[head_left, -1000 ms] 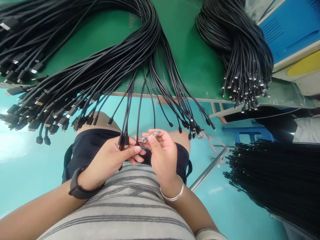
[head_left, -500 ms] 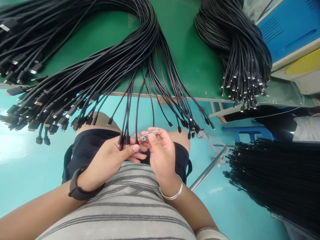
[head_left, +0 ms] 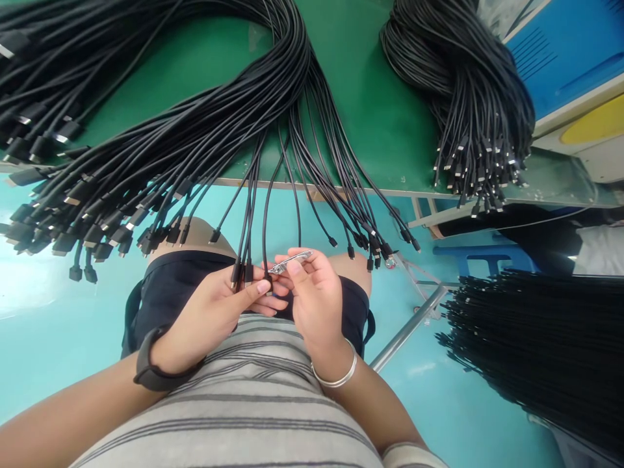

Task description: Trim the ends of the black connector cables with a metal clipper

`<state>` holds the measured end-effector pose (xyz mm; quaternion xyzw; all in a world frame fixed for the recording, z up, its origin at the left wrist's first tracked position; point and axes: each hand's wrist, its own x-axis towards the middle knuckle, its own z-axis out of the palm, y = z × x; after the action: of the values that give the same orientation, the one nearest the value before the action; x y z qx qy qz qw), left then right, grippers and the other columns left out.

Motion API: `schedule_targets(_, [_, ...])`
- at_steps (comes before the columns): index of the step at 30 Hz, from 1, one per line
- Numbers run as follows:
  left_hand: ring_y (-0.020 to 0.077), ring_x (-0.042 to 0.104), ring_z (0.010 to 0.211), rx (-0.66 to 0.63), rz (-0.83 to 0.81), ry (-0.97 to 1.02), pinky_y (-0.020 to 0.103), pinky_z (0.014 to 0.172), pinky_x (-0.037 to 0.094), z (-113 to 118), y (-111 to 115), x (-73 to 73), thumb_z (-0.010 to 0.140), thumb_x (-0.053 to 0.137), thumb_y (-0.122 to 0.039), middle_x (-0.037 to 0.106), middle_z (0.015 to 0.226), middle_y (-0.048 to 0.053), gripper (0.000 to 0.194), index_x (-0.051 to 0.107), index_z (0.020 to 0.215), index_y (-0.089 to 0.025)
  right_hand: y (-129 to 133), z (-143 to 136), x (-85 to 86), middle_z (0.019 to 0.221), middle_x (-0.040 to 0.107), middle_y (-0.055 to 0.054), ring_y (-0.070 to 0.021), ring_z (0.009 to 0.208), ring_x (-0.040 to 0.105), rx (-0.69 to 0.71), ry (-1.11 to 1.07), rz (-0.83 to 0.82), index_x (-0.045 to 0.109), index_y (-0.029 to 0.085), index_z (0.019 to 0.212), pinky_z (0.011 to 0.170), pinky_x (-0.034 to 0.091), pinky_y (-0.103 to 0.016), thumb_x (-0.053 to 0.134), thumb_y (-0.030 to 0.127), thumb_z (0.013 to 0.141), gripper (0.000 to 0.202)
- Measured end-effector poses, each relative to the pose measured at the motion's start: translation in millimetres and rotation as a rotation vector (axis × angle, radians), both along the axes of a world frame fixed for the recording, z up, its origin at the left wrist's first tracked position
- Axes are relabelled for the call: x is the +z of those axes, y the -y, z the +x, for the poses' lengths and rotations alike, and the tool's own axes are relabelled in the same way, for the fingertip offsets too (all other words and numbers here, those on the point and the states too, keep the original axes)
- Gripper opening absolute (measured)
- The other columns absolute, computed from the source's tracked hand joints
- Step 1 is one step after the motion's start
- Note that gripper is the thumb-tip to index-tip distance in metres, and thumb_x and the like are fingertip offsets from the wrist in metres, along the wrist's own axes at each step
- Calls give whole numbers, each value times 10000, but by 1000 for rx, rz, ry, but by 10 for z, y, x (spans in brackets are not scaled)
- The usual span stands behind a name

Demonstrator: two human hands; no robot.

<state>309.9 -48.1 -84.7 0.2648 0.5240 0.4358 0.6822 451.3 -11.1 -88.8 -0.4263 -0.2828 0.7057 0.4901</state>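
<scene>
Several black cables (head_left: 244,91) hang in a bundle over the edge of a green table (head_left: 358,123), their connector ends dangling above my lap. My left hand (head_left: 214,302) holds one cable connector (head_left: 268,283) between thumb and fingers, with other cable ends lying across its fingers. Pinched in my right hand (head_left: 316,296) is a small silver nail clipper (head_left: 291,261). Its tip points left and meets the held cable just above the connector.
A second cable bundle (head_left: 463,97) hangs at the table's right, beside a blue and white machine (head_left: 556,62). Lower right, many black cables (head_left: 541,351) lie piled near a metal bar (head_left: 409,328). A blue stool (head_left: 482,257) stands behind.
The clipper's tip has shifted slightly left onto the cable, and the held connector sits a little lower and more tilted. Both hands have barely moved.
</scene>
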Motion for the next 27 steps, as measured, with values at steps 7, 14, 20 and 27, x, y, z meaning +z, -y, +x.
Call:
schedule_targets(7, [245,759,813,-12,-1,-3,306,711,659,4,9,-12,867,741,-373,783,936,88,251,731,1005,-165,22,-23,-28,894,764,1,-173,812,780,-66,22,-22,654,219,943,760,638,-291,746,341,857,175])
schedule_targets(14, [239,761,774,-44,-54,-12,288,690,644,3,-25,-16,842,762,-387,786,903,104,256,727,938,-152,1,25,22,959,761,-1,-159,926,749,104,-27,71,655,248,998,784,605,-262,729,311,869,161])
schedule_targets(20, [278,768,762,59,-134,32,297,610,618,-9,-23,11,844,710,-527,788,887,135,471,606,1129,-166,-66,151,46,960,745,-16,-173,937,727,114,335,249,611,253,1032,872,580,-338,666,319,899,158])
schedule_targets(27, [244,763,847,93,-116,27,269,652,604,-36,-48,7,903,671,-442,762,1106,138,289,607,1004,-180,-202,425,-45,1081,698,-100,-258,1225,569,-259,1150,581,648,230,1016,1139,367,-520,622,302,905,135])
